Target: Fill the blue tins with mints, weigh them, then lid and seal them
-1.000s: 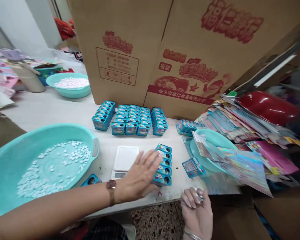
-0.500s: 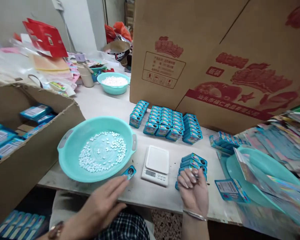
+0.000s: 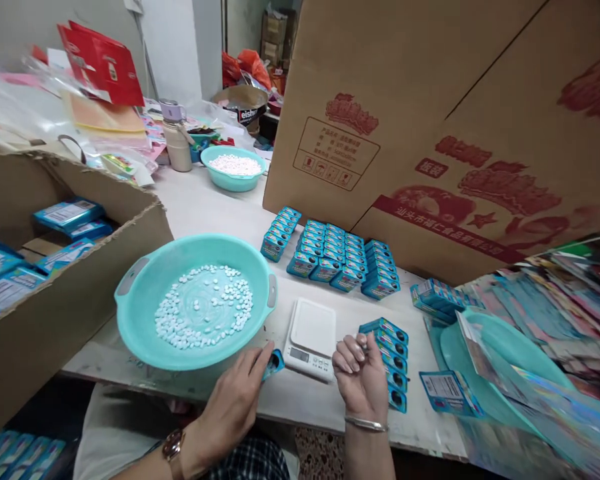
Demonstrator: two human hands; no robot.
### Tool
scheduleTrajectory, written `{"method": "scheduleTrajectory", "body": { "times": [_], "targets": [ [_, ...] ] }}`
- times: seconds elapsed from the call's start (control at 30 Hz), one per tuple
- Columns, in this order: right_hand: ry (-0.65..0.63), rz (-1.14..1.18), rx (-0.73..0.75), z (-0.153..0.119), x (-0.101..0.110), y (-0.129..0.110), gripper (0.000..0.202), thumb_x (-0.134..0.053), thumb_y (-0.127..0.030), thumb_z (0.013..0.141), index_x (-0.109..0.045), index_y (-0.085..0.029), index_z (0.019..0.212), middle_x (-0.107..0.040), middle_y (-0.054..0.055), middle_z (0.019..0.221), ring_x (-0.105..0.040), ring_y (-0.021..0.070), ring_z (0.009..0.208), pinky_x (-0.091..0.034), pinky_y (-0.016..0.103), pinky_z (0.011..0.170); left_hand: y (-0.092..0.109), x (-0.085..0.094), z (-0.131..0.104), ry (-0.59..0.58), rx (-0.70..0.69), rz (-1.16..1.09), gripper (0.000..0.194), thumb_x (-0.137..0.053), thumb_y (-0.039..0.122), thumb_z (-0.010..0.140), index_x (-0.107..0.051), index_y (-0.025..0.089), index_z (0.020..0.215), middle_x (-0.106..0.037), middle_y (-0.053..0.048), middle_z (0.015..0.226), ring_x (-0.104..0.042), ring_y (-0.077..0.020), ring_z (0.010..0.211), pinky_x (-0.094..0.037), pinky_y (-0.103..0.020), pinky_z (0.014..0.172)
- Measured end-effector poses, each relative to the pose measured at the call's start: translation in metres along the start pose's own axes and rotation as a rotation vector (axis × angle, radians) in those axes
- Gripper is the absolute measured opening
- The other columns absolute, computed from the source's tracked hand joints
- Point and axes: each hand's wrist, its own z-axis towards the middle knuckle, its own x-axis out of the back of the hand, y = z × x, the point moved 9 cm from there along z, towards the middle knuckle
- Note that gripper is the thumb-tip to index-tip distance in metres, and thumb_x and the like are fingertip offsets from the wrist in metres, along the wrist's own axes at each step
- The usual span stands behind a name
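Note:
My left hand grips a small blue box at the table's front edge, just right of the large turquoise basin. One end of the box shows a dark round hole; the fingers hide most of the rest. My right hand is curled closed with the palm side up, at the right of the white kitchen scale. Something small and pale shows by the thumb, but I cannot make it out. Pale blue tablets lie in the turquoise basin. A row of blue boxes stands partly behind my right hand.
Rows of blue boxes stand before a large cardboard carton. At left an open cardboard box holds more packs. A smaller basin of white tablets stands behind. A flat blue card and another basin are at right.
My left hand has closed on the small blue box and lifted it from the table, moving right. My right hand, still closed, has shifted left towards the scale.

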Motion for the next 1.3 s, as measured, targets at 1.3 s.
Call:
{"method": "scheduleTrajectory", "body": {
  "times": [1.3],
  "targets": [
    [0.143,0.085,0.172,0.025,0.033,-0.053,0.028,-0.065,-0.036,0.088,-0.049,-0.020,0.072,-0.034,-0.009,0.056,-0.032,0.0047,0.044,-0.031,0.016,0.039,-0.015,0.053,0.017,0.144,0.137,-0.265,0.042,-0.060,0.020,0.089,-0.054,0.029,0.130,-0.068,0.000,0.121,-0.063,-0.0146,0.113,-0.048,-0.024,0.103]
  ]
}}
